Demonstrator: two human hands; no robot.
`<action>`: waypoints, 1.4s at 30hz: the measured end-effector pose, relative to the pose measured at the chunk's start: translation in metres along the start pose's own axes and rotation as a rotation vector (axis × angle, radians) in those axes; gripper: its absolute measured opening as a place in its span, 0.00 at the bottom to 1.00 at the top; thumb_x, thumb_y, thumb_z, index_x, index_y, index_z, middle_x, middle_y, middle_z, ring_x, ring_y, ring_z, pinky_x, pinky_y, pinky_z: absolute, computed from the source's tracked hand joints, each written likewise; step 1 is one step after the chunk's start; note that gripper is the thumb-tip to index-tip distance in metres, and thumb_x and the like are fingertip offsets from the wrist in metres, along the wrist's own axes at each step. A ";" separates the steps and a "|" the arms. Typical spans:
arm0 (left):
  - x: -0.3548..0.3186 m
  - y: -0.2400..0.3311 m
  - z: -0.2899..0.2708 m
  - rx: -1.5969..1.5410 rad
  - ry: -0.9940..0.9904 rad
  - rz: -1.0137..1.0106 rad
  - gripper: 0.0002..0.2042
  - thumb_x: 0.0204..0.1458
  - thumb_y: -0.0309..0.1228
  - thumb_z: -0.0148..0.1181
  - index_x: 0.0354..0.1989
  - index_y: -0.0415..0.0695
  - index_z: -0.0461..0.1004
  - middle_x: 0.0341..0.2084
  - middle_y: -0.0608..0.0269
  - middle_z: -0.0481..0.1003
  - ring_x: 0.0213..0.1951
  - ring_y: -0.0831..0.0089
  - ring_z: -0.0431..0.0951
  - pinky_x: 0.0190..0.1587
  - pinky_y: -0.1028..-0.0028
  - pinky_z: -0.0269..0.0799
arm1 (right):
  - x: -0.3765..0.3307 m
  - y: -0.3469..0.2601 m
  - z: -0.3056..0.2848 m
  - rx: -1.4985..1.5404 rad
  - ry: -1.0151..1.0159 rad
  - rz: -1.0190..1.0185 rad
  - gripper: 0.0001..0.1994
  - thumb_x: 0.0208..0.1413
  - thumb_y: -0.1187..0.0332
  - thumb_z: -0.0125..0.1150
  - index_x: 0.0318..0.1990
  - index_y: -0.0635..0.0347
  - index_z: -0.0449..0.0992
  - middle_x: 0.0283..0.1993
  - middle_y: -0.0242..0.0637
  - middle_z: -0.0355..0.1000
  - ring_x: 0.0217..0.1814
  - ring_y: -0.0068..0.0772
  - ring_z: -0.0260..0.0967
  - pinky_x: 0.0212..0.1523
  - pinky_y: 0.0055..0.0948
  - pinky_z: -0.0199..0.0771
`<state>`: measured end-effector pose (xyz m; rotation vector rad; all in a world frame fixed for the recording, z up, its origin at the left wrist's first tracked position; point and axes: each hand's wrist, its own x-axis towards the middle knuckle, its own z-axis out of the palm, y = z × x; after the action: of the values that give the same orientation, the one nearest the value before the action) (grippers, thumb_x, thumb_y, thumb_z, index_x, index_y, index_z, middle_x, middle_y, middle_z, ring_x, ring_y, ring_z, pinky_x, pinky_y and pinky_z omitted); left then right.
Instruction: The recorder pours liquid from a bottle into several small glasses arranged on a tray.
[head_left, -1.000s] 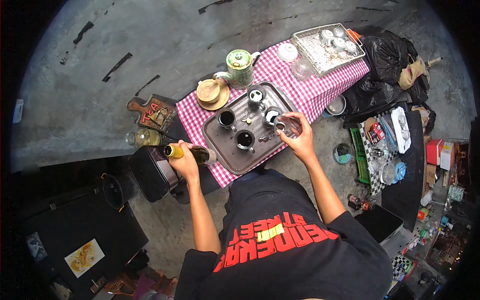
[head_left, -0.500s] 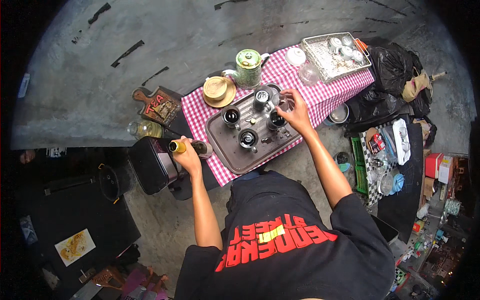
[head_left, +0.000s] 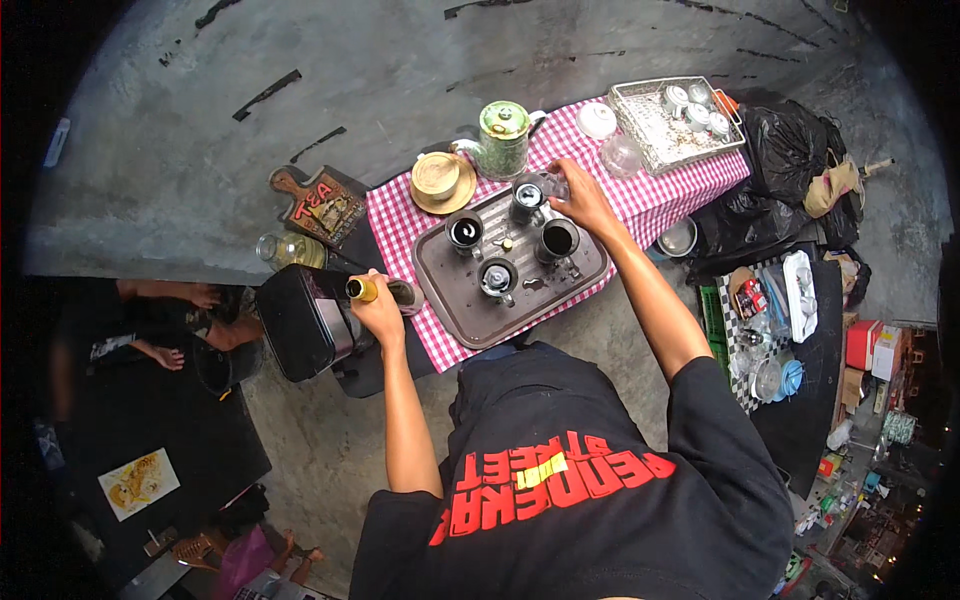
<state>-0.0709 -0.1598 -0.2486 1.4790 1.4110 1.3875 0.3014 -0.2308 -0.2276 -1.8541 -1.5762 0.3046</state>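
Observation:
On the brown tray [head_left: 447, 315] stand several glass mugs of dark liquid, among them a far mug [head_left: 527, 203], a right mug [head_left: 558, 242], a left mug [head_left: 464, 231] and a near mug [head_left: 497, 279]. My right hand [head_left: 583, 200] pinches a small clear glass vessel [head_left: 546, 186] beside and partly over the far mug's rim. Its exact kind is hard to make out. My left hand [head_left: 378, 312] is wrapped round a bottle with a yellow neck [head_left: 361, 289], at the tray's left side. A small object [head_left: 507, 243] lies between the mugs.
A green teapot [head_left: 503, 140] and a yellowish cup on a saucer [head_left: 437, 177] stand behind the tray. Right of them are a glass bowl [head_left: 621, 156] and a wire basket [head_left: 655, 135] with white cups. A black appliance [head_left: 300, 325] stands left. Another person's arms [head_left: 190, 320] show far left.
My right hand has moved the clear vessel leftward and away, from the right mug to the far one. My left hand keeps its hold. Another person's arms have appeared at the left.

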 end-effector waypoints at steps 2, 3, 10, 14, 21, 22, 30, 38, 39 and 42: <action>0.000 0.001 0.000 -0.026 0.001 -0.012 0.09 0.59 0.24 0.55 0.27 0.37 0.68 0.23 0.61 0.75 0.27 0.72 0.75 0.36 0.70 0.71 | 0.003 0.004 0.002 -0.059 -0.018 -0.055 0.26 0.42 0.73 0.70 0.51 0.61 0.67 0.50 0.47 0.70 0.55 0.53 0.68 0.53 0.45 0.70; 0.000 0.001 0.000 -0.011 0.002 -0.005 0.09 0.59 0.24 0.55 0.27 0.37 0.68 0.22 0.61 0.75 0.27 0.72 0.75 0.36 0.70 0.71 | 0.005 0.005 0.003 -0.077 -0.061 -0.045 0.27 0.42 0.73 0.70 0.52 0.60 0.66 0.51 0.46 0.70 0.56 0.52 0.68 0.53 0.45 0.70; -0.002 0.001 0.001 0.014 -0.004 0.024 0.09 0.59 0.24 0.54 0.26 0.37 0.68 0.21 0.60 0.75 0.27 0.72 0.76 0.35 0.70 0.71 | 0.014 0.018 0.010 -0.181 -0.067 -0.168 0.31 0.42 0.71 0.70 0.57 0.59 0.64 0.56 0.46 0.69 0.58 0.51 0.67 0.55 0.45 0.70; -0.002 -0.003 0.000 -0.001 0.005 0.007 0.09 0.59 0.24 0.54 0.26 0.37 0.67 0.21 0.60 0.75 0.26 0.72 0.75 0.35 0.70 0.71 | 0.016 0.019 0.013 -0.255 -0.098 -0.231 0.36 0.42 0.71 0.70 0.62 0.59 0.61 0.60 0.47 0.67 0.62 0.51 0.66 0.56 0.44 0.70; 0.000 -0.014 0.005 0.043 0.034 0.070 0.09 0.58 0.23 0.55 0.25 0.37 0.67 0.19 0.60 0.74 0.24 0.71 0.75 0.31 0.69 0.71 | 0.023 0.003 0.007 -0.369 -0.134 -0.316 0.36 0.41 0.70 0.71 0.61 0.61 0.62 0.58 0.46 0.69 0.61 0.51 0.66 0.54 0.46 0.72; 0.000 -0.016 0.004 0.026 0.060 0.094 0.09 0.57 0.24 0.56 0.26 0.36 0.68 0.17 0.59 0.73 0.21 0.71 0.74 0.29 0.69 0.69 | 0.023 0.000 0.006 -0.368 -0.133 -0.317 0.36 0.41 0.70 0.71 0.61 0.61 0.62 0.58 0.46 0.69 0.61 0.51 0.66 0.54 0.46 0.72; -0.001 -0.014 0.003 0.035 -0.011 0.061 0.10 0.59 0.23 0.55 0.25 0.37 0.68 0.20 0.61 0.75 0.25 0.73 0.76 0.33 0.71 0.72 | 0.018 -0.012 0.001 -0.157 -0.063 -0.177 0.30 0.42 0.72 0.71 0.54 0.60 0.66 0.49 0.46 0.73 0.52 0.48 0.72 0.48 0.40 0.75; -0.002 -0.017 0.001 -0.001 -0.007 0.074 0.09 0.60 0.23 0.54 0.26 0.38 0.66 0.20 0.61 0.74 0.25 0.73 0.76 0.34 0.71 0.73 | -0.015 -0.032 -0.006 0.289 0.187 0.137 0.24 0.42 0.72 0.74 0.48 0.63 0.71 0.48 0.42 0.76 0.51 0.37 0.75 0.53 0.34 0.74; -0.001 -0.018 0.000 -0.014 0.011 0.106 0.09 0.59 0.23 0.55 0.26 0.38 0.67 0.19 0.60 0.74 0.23 0.72 0.76 0.31 0.70 0.72 | -0.020 -0.035 -0.006 0.347 0.246 0.165 0.24 0.41 0.73 0.75 0.48 0.63 0.71 0.48 0.42 0.76 0.51 0.36 0.75 0.53 0.33 0.74; 0.000 -0.017 -0.003 -0.054 0.004 0.100 0.09 0.59 0.23 0.54 0.26 0.38 0.66 0.19 0.61 0.74 0.24 0.72 0.76 0.32 0.71 0.72 | -0.034 -0.044 -0.011 0.419 0.305 0.185 0.24 0.43 0.75 0.74 0.48 0.63 0.70 0.49 0.40 0.75 0.53 0.33 0.75 0.54 0.32 0.75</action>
<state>-0.0782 -0.1571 -0.2644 1.5310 1.3075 1.4781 0.2652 -0.2651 -0.2002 -1.6267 -1.0454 0.3813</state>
